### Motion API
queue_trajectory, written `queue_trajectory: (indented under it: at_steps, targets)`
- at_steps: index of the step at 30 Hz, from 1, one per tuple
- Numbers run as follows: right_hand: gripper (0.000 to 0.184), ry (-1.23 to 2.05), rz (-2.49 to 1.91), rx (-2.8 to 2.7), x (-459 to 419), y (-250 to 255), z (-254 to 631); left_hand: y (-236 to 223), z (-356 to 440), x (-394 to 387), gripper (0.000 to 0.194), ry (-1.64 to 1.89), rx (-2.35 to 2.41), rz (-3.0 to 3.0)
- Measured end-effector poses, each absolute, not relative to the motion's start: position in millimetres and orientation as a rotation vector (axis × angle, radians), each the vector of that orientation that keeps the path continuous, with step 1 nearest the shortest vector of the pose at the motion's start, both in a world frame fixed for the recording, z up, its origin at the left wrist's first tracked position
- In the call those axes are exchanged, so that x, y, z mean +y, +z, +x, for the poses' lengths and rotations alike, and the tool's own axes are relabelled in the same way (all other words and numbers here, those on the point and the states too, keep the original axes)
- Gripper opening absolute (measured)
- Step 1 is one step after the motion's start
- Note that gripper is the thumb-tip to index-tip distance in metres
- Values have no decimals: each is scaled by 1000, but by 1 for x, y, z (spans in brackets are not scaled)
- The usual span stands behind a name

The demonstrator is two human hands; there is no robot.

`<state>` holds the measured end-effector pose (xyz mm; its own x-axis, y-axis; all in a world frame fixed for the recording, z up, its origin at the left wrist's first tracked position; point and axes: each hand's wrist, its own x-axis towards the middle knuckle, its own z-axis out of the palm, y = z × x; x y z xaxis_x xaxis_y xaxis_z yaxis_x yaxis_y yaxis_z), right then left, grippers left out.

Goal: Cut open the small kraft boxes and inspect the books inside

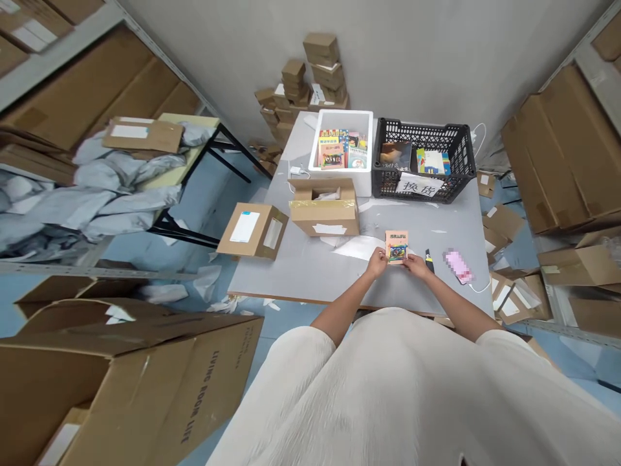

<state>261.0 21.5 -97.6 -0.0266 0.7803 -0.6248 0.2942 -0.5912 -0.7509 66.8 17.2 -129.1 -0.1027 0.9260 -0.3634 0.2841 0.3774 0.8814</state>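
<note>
I hold a small colourful book (396,246) upright over the grey table (310,259), near its front edge. My left hand (376,263) grips the book's lower left corner. My right hand (417,264) grips its lower right corner. A white sheet of paper (359,247) lies on the table just left of my hands. A small dark tool with a yellow band (429,260) lies right beside my right hand. An open cardboard box (324,206) stands further back to the left.
A white foam box (363,169) with books and a black plastic crate (460,169) bearing a paper label stand at the table's back. A closed labelled box (253,230) overhangs the left edge. A pink object on a cable (458,266) lies right. Cardboard boxes crowd the floor and shelves.
</note>
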Motion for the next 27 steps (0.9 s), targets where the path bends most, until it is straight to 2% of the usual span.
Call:
queue_trajectory:
  at_steps: [5, 10, 14, 21, 27]
  targets:
    - [32, 1472, -1650, -981, 61, -69, 208, -96, 8, 63, 17, 896, 1525, 1090]
    - [42, 1451, -1455, -849, 111, -41, 152, -61, -51, 104, 35, 1017, 1505, 1229]
    - [35, 1476, -1354, -788, 149, -22, 111, -40, -84, 132, 49, 1129, 1484, 1346]
    - [21, 1425, -1310, -731, 234, 4, 71, -26, -117, 157, 50, 1214, 1496, 1420]
    - [27, 1465, -1280, -649, 279, 12, 55, -19, -142, 161, 45, 1178, 1461, 1463]
